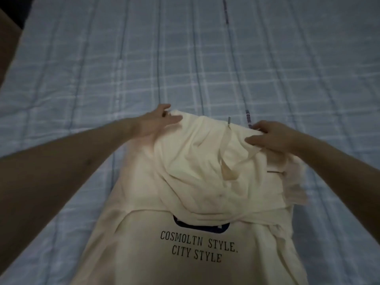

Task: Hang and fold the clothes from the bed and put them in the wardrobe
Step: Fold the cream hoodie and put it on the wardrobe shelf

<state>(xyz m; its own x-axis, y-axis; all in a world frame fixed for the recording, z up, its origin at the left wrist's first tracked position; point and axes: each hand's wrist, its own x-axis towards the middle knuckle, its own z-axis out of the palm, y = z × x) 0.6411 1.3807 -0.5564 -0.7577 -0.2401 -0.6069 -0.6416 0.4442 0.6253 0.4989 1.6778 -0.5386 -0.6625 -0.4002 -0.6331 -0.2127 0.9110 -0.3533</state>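
On the bed, a cream hoodie lies flat.
Left hand and right hand each close their grip on its hood edge.

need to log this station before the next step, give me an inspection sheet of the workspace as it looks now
surface: bed covered by a pale blue checked sheet, lightly wrinkled.
job's things: one cream hoodie lies on the bed with its printed side up; its hood is bunched at the far end, and a drawstring with a metal tip trails over it.
clutter: nothing seen.
grippers: left hand pinches the hood's far left edge; right hand grips the hood's far right edge.
cables: nothing seen.
surroundings: a brown surface shows at the upper left, too little of it to identify; no wardrobe or hanger in view.
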